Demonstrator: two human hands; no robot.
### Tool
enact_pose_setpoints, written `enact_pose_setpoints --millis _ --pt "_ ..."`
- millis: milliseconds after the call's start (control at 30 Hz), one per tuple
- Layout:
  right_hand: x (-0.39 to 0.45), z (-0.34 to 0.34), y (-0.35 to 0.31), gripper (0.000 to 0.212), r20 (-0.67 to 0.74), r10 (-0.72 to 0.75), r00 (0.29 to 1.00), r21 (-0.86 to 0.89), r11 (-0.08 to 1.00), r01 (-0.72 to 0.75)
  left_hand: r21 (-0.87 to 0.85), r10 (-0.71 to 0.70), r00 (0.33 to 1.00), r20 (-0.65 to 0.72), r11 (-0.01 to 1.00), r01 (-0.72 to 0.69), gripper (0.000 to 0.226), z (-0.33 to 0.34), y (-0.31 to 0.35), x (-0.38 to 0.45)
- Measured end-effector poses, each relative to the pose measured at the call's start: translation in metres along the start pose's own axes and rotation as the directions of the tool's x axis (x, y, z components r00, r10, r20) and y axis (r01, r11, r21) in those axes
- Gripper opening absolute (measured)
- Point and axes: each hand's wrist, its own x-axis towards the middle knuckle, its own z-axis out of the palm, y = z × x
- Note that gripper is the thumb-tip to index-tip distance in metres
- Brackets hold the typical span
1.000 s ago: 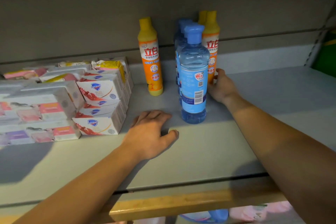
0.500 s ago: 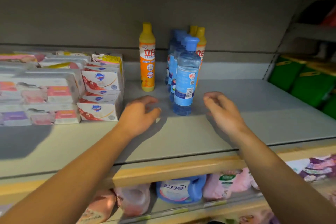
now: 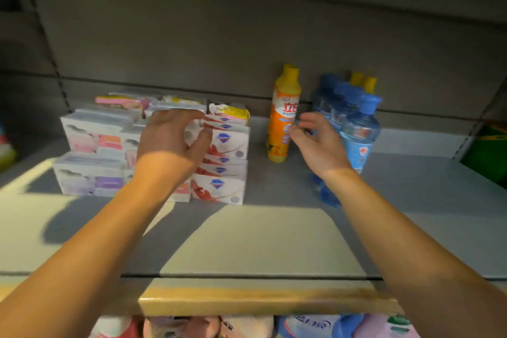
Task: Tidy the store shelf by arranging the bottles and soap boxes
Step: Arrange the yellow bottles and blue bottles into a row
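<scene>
Stacked soap boxes fill the left of the grey shelf point(image 3: 260, 241): white boxes with a blue shield and red print point(image 3: 227, 143) and pale pink and purple boxes point(image 3: 90, 140) to their left. An orange bottle with a yellow cap point(image 3: 282, 118) stands alone right of the boxes. A row of blue bottles point(image 3: 359, 132) runs back from the front, with two more yellow caps point(image 3: 363, 82) behind. My left hand point(image 3: 170, 140) hovers in front of the upper shield boxes, fingers loosely curved, holding nothing. My right hand point(image 3: 321, 140) is spread between the orange bottle and the blue bottles, its fingertips near the orange bottle.
The shelf's wooden front edge point(image 3: 260, 299) is near me, with pouches and a blue jug point(image 3: 315, 326) on the shelf below. A grey back panel point(image 3: 247, 35) closes the shelf behind. Green packs point(image 3: 491, 151) sit at the far right.
The view has swung left. My left hand rose from the shelf surface to the shield boxes. My right hand moved left from beside the blue bottles toward the orange bottle.
</scene>
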Motion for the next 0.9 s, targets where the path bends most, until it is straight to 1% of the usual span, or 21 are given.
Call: enact_pose_setpoints --millis 67,133,200,267,367,433,567,667,767,833,900 --pt "0.027 0.015 0.004 0.027 -0.046 -0.007 0.999 -0.038 0.999 0.006 0.043 0.016 1.000 -0.008 0.999 -0.016 0.048 -0.003 -0.013 0.003" --pt "0.052 0.026 0.008 0.030 -0.113 -0.010 0.994 -0.093 0.996 0.000 0.094 0.039 0.999 0.012 0.995 -0.040 0.054 0.000 -0.022 0.004" --pt "0.074 0.034 0.011 0.039 -0.155 0.002 0.988 -0.151 0.988 -0.026 0.164 0.046 0.999 0.021 0.985 -0.049 0.051 0.007 -0.028 0.002" --pt "0.092 0.041 0.014 0.048 -0.172 0.020 0.985 -0.170 0.984 -0.050 0.211 0.066 0.998 0.010 0.975 -0.066 0.050 0.015 -0.033 -0.001" --pt "0.107 0.051 0.021 0.059 -0.150 0.074 0.986 -0.232 0.967 -0.108 0.200 0.110 0.993 -0.034 0.975 -0.101 0.049 0.020 -0.039 -0.003" --pt "0.111 0.056 0.025 0.062 -0.152 0.106 0.983 -0.261 0.955 -0.143 0.203 0.138 0.989 -0.058 0.971 -0.124 0.048 0.022 -0.041 -0.003" --pt "0.100 0.058 0.022 0.056 -0.185 0.080 0.979 -0.270 0.954 -0.129 0.206 0.154 0.986 -0.069 0.969 -0.137 0.048 0.025 -0.043 -0.003" --pt "0.080 0.057 0.013 0.053 -0.156 0.010 0.988 -0.257 0.965 -0.051 0.222 0.128 0.990 -0.053 0.968 -0.113 0.050 0.025 -0.043 -0.001" --pt "0.055 0.052 -0.002 0.048 -0.123 -0.033 0.992 -0.247 0.969 0.001 0.242 0.130 0.991 -0.015 0.962 -0.123 0.054 0.021 -0.042 -0.003" --pt "0.038 0.042 -0.015 0.043 -0.117 -0.077 0.990 -0.186 0.981 0.054 0.262 0.131 0.991 0.011 0.956 -0.130 0.057 0.018 -0.041 -0.004" --pt "0.022 0.031 -0.031 0.036 -0.117 -0.125 0.985 -0.108 0.988 0.112 0.276 0.092 0.993 0.068 0.955 -0.107 0.055 0.013 -0.037 -0.002"
